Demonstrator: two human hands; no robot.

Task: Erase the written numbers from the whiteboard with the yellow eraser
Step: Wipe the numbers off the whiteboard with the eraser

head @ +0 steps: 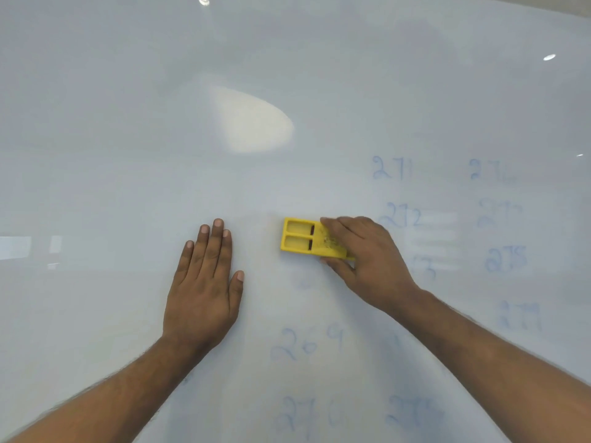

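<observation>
Two hands on whiteboard (128, 139), right hand (367, 260) gripping yellow eraser (300, 239), left hand (204, 282) flat

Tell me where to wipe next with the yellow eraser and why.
Probably sweep the yellow eraser rightward over the faint blue 272, just past the right hand gripping it. The board to the left, where the left hand rests flat, looks clean, while numbers remain to the right and below.

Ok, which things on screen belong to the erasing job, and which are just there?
Job:
- yellow eraser, gripped by the right hand
- whiteboard
- faint blue numbers, such as 269 and 271

Just there:
- left hand, flat on the board, holding nothing
- bright light reflection
</observation>
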